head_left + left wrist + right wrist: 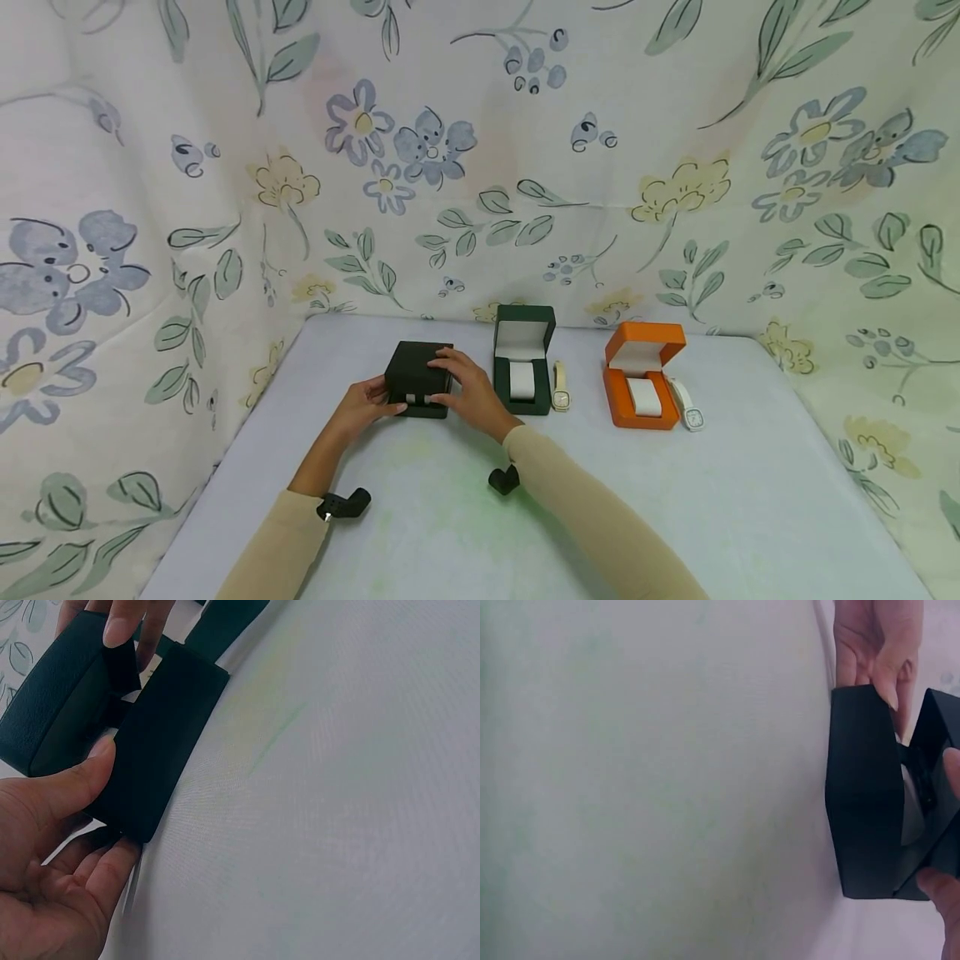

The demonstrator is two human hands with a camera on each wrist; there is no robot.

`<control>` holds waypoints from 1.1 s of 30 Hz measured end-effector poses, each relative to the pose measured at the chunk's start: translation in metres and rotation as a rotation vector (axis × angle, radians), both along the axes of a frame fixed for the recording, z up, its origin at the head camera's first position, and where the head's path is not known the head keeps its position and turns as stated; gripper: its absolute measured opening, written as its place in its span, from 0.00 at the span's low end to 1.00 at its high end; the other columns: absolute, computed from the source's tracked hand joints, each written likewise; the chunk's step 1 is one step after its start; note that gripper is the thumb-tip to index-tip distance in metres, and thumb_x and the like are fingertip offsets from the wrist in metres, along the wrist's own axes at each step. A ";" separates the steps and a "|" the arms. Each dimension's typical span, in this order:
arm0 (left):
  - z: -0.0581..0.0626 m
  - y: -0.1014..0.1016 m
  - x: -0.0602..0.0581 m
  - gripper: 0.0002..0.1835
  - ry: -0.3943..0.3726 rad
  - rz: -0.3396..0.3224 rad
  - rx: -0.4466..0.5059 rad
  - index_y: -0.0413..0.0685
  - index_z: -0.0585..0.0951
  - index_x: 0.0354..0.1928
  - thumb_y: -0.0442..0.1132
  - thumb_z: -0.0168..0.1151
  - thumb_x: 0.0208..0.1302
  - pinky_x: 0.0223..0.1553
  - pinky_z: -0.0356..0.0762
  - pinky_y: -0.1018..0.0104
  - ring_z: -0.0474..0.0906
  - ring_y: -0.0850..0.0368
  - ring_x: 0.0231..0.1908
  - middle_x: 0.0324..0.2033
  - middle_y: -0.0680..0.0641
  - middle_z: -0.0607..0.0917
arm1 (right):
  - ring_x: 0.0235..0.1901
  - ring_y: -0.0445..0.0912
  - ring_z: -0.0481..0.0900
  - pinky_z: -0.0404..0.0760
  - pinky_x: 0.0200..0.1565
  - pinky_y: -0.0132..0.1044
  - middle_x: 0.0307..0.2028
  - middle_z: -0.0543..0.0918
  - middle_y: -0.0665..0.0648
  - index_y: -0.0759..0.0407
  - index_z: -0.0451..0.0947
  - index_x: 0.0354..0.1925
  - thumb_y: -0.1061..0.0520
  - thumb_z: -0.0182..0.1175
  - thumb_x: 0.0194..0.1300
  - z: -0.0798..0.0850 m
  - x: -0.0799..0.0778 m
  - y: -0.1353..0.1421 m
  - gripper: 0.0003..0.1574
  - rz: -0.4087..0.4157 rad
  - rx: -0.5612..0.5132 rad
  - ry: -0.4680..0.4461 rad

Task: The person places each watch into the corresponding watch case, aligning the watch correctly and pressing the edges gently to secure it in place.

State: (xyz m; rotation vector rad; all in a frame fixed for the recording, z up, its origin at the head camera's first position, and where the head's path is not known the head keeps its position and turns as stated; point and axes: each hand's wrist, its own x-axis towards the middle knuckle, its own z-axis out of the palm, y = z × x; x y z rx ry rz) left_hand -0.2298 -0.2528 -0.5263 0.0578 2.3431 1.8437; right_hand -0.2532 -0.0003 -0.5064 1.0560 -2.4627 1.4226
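Observation:
A black watch box [416,371] stands at the left of the table, its hinged lid raised part way. My left hand [363,408] grips the base at its left side, thumb over the front rim. From the right, my right hand [474,397] holds the lid, fingers on its top and thumb at the front edge. Through the gap, a dark strap [921,780] shows around a pale cushion [911,814] in the right wrist view; the watch face is hidden. In the left wrist view, the left fingers lie against the end of the box base [161,742].
An open green watch box [532,408] with a white cushion stands to the right, a gold watch [560,387] beside it. Farther right are an open orange box [619,400] and a white-strapped watch [688,406]. A floral curtain [480,167] hangs behind the table.

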 end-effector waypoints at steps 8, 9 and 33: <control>0.000 0.000 0.003 0.44 0.003 -0.006 -0.001 0.30 0.63 0.74 0.30 0.75 0.59 0.68 0.65 0.53 0.63 0.38 0.71 0.69 0.30 0.68 | 0.73 0.50 0.64 0.75 0.65 0.41 0.72 0.68 0.57 0.55 0.76 0.65 0.61 0.74 0.60 0.001 0.005 0.000 0.35 -0.015 0.023 0.003; 0.000 0.000 0.003 0.44 0.003 -0.004 -0.001 0.30 0.63 0.74 0.30 0.75 0.59 0.68 0.65 0.53 0.64 0.38 0.70 0.69 0.31 0.68 | 0.73 0.50 0.64 0.75 0.66 0.42 0.72 0.68 0.58 0.55 0.76 0.65 0.61 0.74 0.60 0.001 0.005 0.000 0.35 -0.016 0.028 0.004; -0.001 -0.002 0.001 0.47 -0.020 -0.001 -0.007 0.37 0.59 0.77 0.32 0.75 0.59 0.69 0.64 0.49 0.61 0.38 0.72 0.73 0.33 0.64 | 0.74 0.51 0.61 0.72 0.68 0.44 0.71 0.68 0.61 0.58 0.78 0.62 0.63 0.75 0.57 -0.008 0.008 0.000 0.35 -0.006 0.055 0.127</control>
